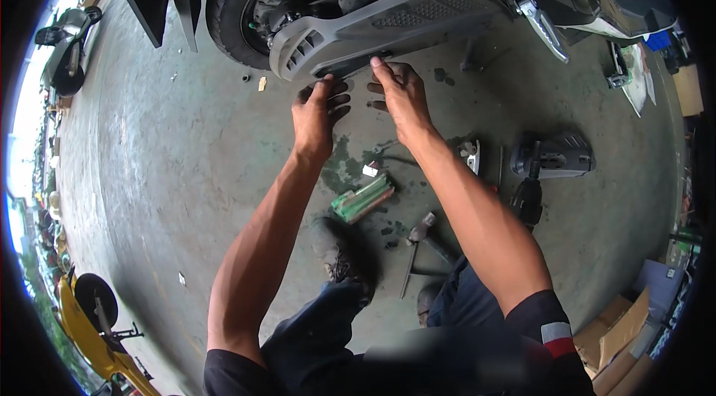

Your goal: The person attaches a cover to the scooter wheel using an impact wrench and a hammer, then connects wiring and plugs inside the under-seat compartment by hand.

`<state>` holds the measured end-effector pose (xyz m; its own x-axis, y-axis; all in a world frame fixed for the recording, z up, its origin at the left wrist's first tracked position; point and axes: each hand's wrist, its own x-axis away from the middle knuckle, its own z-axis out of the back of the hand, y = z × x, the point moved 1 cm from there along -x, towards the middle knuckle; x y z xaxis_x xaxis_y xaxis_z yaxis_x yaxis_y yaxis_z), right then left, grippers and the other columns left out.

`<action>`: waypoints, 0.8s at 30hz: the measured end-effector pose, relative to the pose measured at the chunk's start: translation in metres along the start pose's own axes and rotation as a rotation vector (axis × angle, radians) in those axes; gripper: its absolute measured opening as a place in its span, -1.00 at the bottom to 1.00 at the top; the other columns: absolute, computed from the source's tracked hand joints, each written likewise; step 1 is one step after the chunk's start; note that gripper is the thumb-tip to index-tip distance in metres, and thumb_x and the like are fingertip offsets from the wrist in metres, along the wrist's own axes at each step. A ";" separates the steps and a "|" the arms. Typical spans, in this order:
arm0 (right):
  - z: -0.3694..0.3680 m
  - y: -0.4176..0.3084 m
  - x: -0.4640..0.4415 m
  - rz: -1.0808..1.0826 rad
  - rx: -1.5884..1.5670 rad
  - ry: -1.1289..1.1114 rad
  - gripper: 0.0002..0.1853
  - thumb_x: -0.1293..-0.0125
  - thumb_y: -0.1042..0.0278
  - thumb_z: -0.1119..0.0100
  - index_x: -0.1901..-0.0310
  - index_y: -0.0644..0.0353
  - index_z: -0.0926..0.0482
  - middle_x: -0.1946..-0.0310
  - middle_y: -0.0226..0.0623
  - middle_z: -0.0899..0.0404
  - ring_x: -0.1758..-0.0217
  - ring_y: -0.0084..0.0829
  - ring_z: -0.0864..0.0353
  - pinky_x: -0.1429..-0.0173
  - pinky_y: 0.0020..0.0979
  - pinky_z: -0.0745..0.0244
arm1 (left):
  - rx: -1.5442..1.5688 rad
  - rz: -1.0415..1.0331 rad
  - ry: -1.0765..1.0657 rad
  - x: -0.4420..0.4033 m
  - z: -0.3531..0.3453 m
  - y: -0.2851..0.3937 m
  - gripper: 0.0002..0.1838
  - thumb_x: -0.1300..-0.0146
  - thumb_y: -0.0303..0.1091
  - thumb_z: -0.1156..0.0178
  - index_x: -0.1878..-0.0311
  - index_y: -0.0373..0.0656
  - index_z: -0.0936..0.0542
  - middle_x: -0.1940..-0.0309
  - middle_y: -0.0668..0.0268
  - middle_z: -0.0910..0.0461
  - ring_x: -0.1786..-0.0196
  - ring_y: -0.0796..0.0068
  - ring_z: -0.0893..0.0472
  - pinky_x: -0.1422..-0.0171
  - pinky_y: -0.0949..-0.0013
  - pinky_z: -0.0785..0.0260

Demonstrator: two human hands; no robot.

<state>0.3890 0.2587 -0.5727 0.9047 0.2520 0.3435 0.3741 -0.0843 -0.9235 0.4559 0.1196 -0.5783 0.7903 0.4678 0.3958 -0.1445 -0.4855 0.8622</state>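
Observation:
A grey plastic side cover (395, 19) spans the lower side of a scooter, beside its rear wheel (239, 8). Along the cover's lower edge runs a narrow black strip (347, 67); whether it is a separate piece I cannot tell. My left hand (321, 112) has its thumb at the strip's left end, with the fingers curled beneath. At the strip's right end is the thumb of my right hand (403, 98), its fingers bent below. Both hands look closed on the strip, and their fingertips are darkened.
On the floor by my shoes (333, 247) lie a green-wrapped bundle (363, 198), a hammer (423, 227), a T-handle tool (409, 269) and a black power tool (528, 195). A dark case-like part (563, 155) rests at right. The footrest (543, 29) juts from the scooter.

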 end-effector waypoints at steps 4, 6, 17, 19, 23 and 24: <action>-0.006 -0.004 -0.004 -0.085 -0.184 0.049 -0.55 -0.33 0.02 -0.33 -0.03 0.18 -0.45 0.02 -0.28 -0.58 0.06 -0.37 -0.68 0.13 -0.35 -0.56 | 0.049 0.038 -0.021 -0.008 0.006 -0.005 -0.57 -0.36 -0.14 -0.24 -0.15 -0.21 -0.48 0.07 0.21 -0.66 0.07 0.39 -0.62 -0.04 0.27 -0.46; -0.004 -0.003 -0.008 -0.088 -0.203 0.027 -0.56 -0.32 0.04 -0.34 -0.02 0.18 -0.46 0.02 -0.28 -0.58 0.04 -0.37 -0.68 0.13 -0.35 -0.56 | 0.054 0.057 -0.017 -0.011 0.003 -0.005 -0.52 -0.35 -0.11 -0.26 -0.19 -0.23 -0.47 0.03 0.20 -0.65 0.02 0.37 -0.62 -0.08 0.26 -0.45; -0.002 -0.001 -0.018 0.001 -0.151 0.043 -0.67 -0.29 0.15 -0.40 0.20 0.26 -0.57 0.30 -0.32 -0.67 0.30 -0.47 -0.70 0.32 -0.48 -0.50 | 0.161 0.092 0.013 -0.010 -0.009 -0.016 -0.36 -0.40 0.02 -0.19 -0.26 -0.40 -0.39 -0.10 0.02 -0.61 -0.10 0.18 -0.63 -0.20 0.19 -0.51; -0.004 0.001 -0.020 0.024 -0.147 0.030 -0.67 -0.28 0.15 -0.41 0.22 0.27 -0.58 0.34 -0.35 -0.67 0.36 -0.49 -0.69 0.36 -0.50 -0.49 | 0.116 0.037 0.024 -0.008 -0.012 -0.014 -0.35 -0.43 0.04 -0.14 -0.23 -0.43 -0.39 -0.07 -0.01 -0.62 -0.09 0.16 -0.64 -0.23 0.17 -0.50; -0.002 0.009 -0.026 0.078 -0.142 0.069 -0.64 -0.29 0.08 -0.38 0.25 0.28 -0.62 0.41 -0.35 -0.66 0.38 -0.48 -0.67 0.30 -0.40 -0.53 | 0.093 0.029 -0.004 -0.016 -0.008 -0.016 -0.39 -0.45 0.03 -0.10 -0.17 -0.45 -0.42 -0.04 -0.03 -0.62 -0.05 0.16 -0.65 -0.23 0.17 -0.51; 0.000 0.012 -0.030 0.074 -0.011 0.046 -0.60 -0.32 0.01 -0.33 0.27 0.28 -0.63 0.41 -0.28 -0.67 0.35 -0.41 -0.68 0.25 -0.32 -0.53 | 0.088 0.031 -0.007 -0.015 -0.010 -0.017 -0.39 -0.45 0.03 -0.10 -0.17 -0.45 -0.42 -0.04 -0.03 -0.62 -0.05 0.16 -0.65 -0.23 0.17 -0.51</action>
<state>0.3665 0.2507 -0.5935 0.9382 0.2000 0.2824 0.3082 -0.1116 -0.9447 0.4403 0.1283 -0.5954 0.7903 0.4464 0.4196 -0.1163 -0.5631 0.8181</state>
